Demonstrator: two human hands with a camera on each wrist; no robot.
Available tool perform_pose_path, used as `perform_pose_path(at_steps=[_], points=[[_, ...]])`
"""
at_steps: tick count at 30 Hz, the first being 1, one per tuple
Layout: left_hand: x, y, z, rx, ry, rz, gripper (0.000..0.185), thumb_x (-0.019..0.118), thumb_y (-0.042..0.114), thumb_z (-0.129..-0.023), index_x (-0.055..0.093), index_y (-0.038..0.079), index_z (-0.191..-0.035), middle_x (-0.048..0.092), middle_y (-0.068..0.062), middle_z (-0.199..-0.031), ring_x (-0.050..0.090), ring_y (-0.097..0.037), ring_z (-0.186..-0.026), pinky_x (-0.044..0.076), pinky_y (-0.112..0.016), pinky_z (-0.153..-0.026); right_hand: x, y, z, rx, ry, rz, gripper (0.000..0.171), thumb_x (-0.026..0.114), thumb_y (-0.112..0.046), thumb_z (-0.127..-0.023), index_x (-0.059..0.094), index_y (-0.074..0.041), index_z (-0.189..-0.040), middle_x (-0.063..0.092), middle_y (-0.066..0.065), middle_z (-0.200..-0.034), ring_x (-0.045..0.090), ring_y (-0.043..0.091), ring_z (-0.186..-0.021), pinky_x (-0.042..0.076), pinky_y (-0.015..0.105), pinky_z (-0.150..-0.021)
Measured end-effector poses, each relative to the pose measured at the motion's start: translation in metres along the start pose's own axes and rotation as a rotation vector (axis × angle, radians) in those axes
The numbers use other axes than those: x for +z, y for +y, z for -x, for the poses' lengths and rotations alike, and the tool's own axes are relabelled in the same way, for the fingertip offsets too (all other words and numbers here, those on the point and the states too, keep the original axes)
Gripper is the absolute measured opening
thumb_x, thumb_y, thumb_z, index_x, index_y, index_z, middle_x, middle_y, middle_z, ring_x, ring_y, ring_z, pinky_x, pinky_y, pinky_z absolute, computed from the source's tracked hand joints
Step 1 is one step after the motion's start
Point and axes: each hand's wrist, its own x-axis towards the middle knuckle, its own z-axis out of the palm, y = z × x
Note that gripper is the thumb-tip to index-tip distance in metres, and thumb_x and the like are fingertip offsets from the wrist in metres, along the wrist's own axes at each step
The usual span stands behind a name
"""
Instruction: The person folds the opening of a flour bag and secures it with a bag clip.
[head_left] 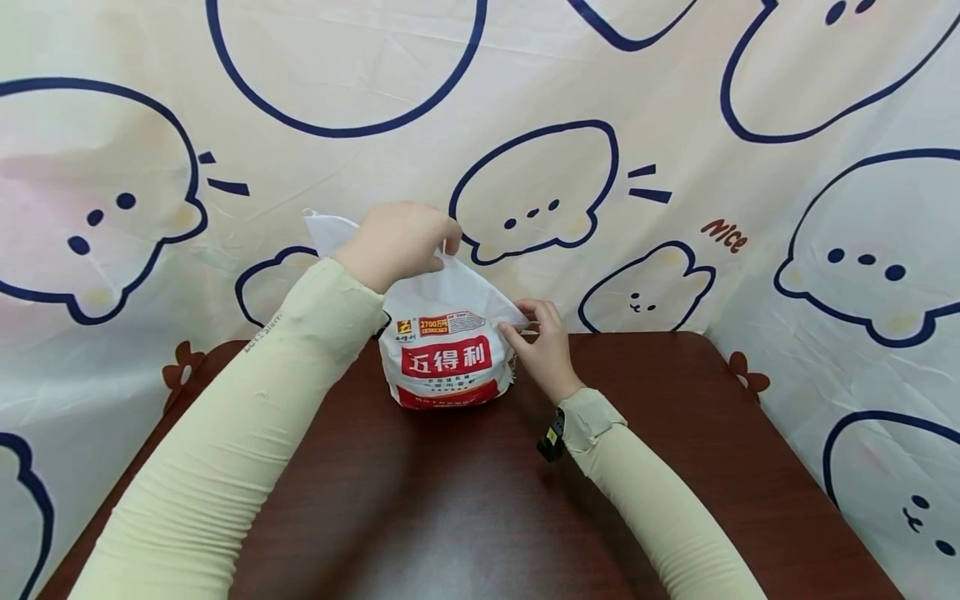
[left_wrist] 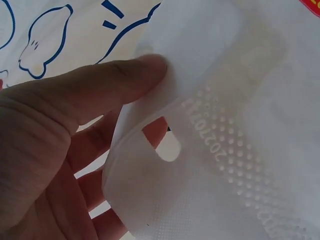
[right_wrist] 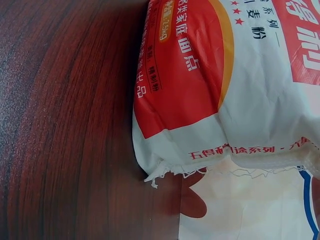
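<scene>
A white flour bag (head_left: 450,300) with red printed panels stands upright at the far part of the table. My left hand (head_left: 405,242) pinches the bag's raised top edge. In the left wrist view, the thumb lies on the near side of the translucent top sheet (left_wrist: 200,190), which has a cut-out hole and embossed dots, with fingers behind it. With thumb and fingers, my right hand (head_left: 546,346) pinches the bag's upper right corner. The right wrist view shows the bag's lower red panel (right_wrist: 185,90) and frayed side seam; the right hand is outside that view.
The dark brown table (head_left: 450,500) extends toward me from the bag. Right behind its far edge hangs a cream curtain (head_left: 525,75) with blue cartoon outlines, which also runs along both sides. A black device (head_left: 552,437) sits at the right wrist.
</scene>
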Motion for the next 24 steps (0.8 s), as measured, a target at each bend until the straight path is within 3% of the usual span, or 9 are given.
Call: perform_pose_path(at_steps=[12, 24], points=[[-0.023, 0.002, -0.010, -0.030, -0.167, 0.085, 0.016, 0.072, 0.012, -0.091, 0.076, 0.010, -0.107, 0.069, -0.013, -0.113, 0.061, -0.031, -0.102, 0.054, -0.047, -0.088, -0.002, -0.001, 0.001, -0.016, 0.000, -0.009, 0.037, 0.075, -0.013, -0.092, 0.059, -0.001, -0.123, 0.055, 0.016, -0.120, 0.059, 0.029, -0.104, 0.058, 0.049, -0.087], [-0.032, 0.003, -0.013, -0.034, -0.217, 0.101, 0.014, 0.069, 0.007, -0.092, 0.076, 0.009, -0.104, 0.068, -0.015, -0.115, 0.060, -0.033, -0.100, 0.054, -0.044, -0.085, -0.003, 0.001, 0.000, -0.028, -0.009, 0.010, 0.037, 0.075, -0.014, -0.093, 0.060, -0.002, -0.124, 0.056, 0.014, -0.119, 0.059, 0.028, -0.106, 0.058, 0.043, -0.086]])
